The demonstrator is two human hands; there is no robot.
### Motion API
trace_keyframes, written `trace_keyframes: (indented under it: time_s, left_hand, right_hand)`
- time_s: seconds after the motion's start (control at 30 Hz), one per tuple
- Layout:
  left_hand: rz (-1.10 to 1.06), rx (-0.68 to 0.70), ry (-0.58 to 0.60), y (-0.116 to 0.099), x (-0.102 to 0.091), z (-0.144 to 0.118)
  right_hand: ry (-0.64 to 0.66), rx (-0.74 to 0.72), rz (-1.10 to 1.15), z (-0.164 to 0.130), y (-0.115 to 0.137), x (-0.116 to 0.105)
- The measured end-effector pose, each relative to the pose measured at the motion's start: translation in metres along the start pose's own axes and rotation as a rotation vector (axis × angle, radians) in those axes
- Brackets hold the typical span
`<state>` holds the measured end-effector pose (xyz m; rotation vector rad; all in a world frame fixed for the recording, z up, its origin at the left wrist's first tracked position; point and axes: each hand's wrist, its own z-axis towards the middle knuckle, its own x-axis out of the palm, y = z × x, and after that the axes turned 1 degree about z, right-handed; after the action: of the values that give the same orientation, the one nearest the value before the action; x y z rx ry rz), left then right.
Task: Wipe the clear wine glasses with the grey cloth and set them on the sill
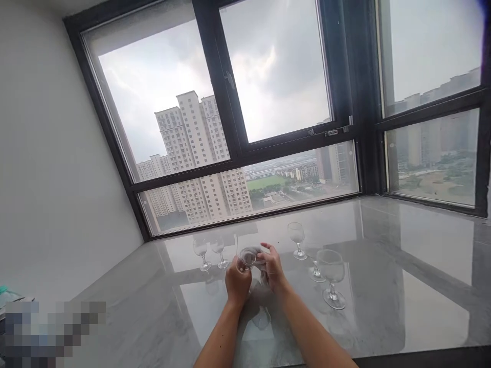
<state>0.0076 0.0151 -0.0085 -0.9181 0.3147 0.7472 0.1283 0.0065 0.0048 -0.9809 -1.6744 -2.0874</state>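
**Glass and cloth in hand above a marble sill**

A wide window (230,102) with dark frames fills the far wall, tower blocks and a grey sky behind it. Below it runs a broad, glossy grey marble counter (402,266), which mirrors the light and the frames.

Two bare forearms reach out over the counter from the near edge. The left hand (237,282) is closed around a wine glass (246,259), holding it up off the surface and tilted, its mouth turned toward the other hand. The right hand (273,268) is clamped on a pale cloth (258,255), fingers curled, pressing it against the bowl of that glass. The cloth wraps part of the rim, and a fold hangs below the hands.

Four more glasses stand upright on the marble. Two small ones (210,253) sit side by side just left of the hands. One small glass (297,240) stands farther back on the right. The largest glass (332,278) stands nearest on the right, with what looks like another foot and stem (316,273) just behind it, partly hidden.
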Motion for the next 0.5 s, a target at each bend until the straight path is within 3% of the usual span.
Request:
trace_keyframes:
  time_s: [0.3, 0.5]
  left_hand:
    - [0.023, -0.269, -0.022, 0.009, -0.004, 0.01]
    - [0.135, -0.186, -0.016, 0.011, -0.003, 0.012]
  right_hand:
    - [0.064, -0.076, 0.086, -0.007, 0.003, 0.003]
    - [0.026, -0.205, -0.02, -0.001, -0.003, 0.006]
